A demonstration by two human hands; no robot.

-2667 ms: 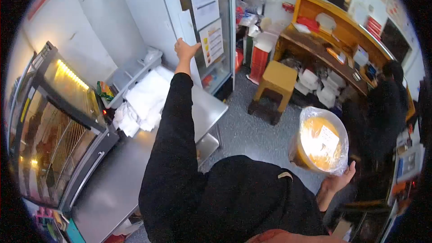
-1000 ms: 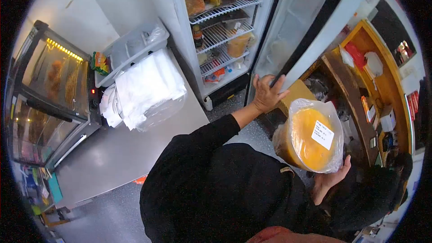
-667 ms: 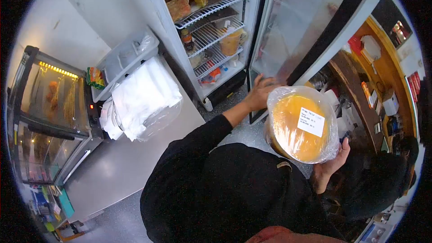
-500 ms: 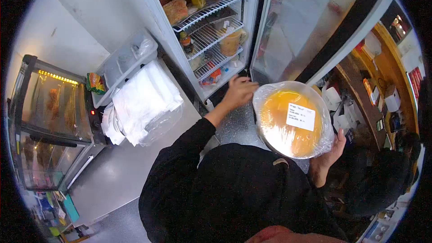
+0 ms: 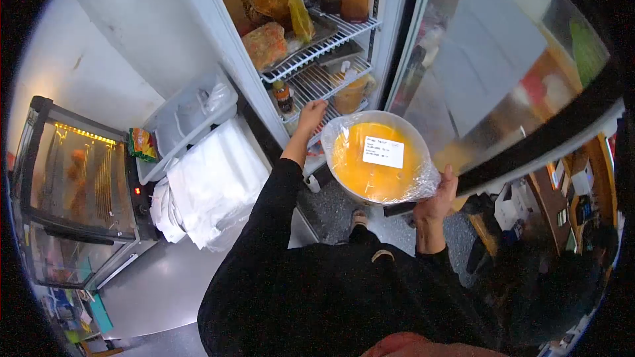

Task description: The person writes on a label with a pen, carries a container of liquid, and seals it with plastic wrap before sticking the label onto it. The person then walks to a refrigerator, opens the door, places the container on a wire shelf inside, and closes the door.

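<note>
Right hand (image 5: 438,199) cradles wrapped bowl (image 5: 378,158); left hand (image 5: 311,116) open

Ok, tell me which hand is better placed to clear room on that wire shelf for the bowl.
Left. The left hand is free and already reaches in at the lower wire shelf, near the orange tub. The right hand is busy supporting the wrapped bowl from beneath, outside the fridge.

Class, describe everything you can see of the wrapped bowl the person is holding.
The bowl is round and pale-rimmed, filled with something smooth and orange-yellow. Clear plastic wrap covers its top and bunches loosely at the sides. A white label with small, unreadable print sits on the wrap. The right hand supports it from beneath at its edge, holding it roughly level before the open fridge; the left hand is apart from it.
</note>
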